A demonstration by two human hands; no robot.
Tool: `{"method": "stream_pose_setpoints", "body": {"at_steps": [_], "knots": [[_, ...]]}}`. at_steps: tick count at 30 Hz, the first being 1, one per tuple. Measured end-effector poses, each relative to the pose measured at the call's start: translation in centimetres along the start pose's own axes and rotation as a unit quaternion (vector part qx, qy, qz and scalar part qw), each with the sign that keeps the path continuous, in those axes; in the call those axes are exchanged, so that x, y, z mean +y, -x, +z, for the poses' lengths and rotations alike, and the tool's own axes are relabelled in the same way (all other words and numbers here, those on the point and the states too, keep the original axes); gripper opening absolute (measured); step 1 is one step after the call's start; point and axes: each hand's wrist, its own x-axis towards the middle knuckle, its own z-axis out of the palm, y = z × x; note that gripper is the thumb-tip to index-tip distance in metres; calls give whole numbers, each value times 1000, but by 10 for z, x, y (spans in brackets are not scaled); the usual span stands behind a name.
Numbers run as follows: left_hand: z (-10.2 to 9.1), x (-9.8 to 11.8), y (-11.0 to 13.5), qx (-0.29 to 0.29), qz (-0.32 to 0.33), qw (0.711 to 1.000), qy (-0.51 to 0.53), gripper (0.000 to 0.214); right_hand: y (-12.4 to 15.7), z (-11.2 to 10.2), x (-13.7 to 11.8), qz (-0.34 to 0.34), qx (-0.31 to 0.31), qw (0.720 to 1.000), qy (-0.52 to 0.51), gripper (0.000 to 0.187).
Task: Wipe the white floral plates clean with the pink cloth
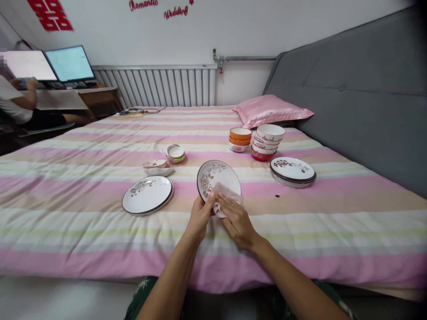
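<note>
A round white plate point(218, 171) with a dark rim and brown flower print is tilted up in front of me. Its lower left edge is gripped by my left hand point(200, 215), thumb on the face, other fingers mostly hidden behind. My right hand point(236, 220) presses a pale pink cloth point(227, 191) against the plate's lower right face. To the left, oval plates point(150, 193) with a similar print lie stacked on the bed. On the right sits a pile of round plates point(293, 169) with the same pattern.
Orange and white bowls point(240, 138) stand stacked beside taller white and red bowls point(267, 142). Small dishes point(175, 152) lie behind the oval plates. A pink pillow point(271, 111) rests by the grey headboard point(350, 84). A person point(20, 102) sits at a desk with monitors, far left.
</note>
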Motion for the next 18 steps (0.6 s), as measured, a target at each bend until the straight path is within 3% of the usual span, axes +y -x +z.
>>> {"method": "stream_pose_setpoints", "body": {"at_steps": [10,18], "knots": [[0,5,2,-44,28,997,-58,42,-1,2,6,12,19,999,-49,58],[2,3,4,-84,40,994,-65,45,-6,-7,9,75,40,996,-37,50]]}}
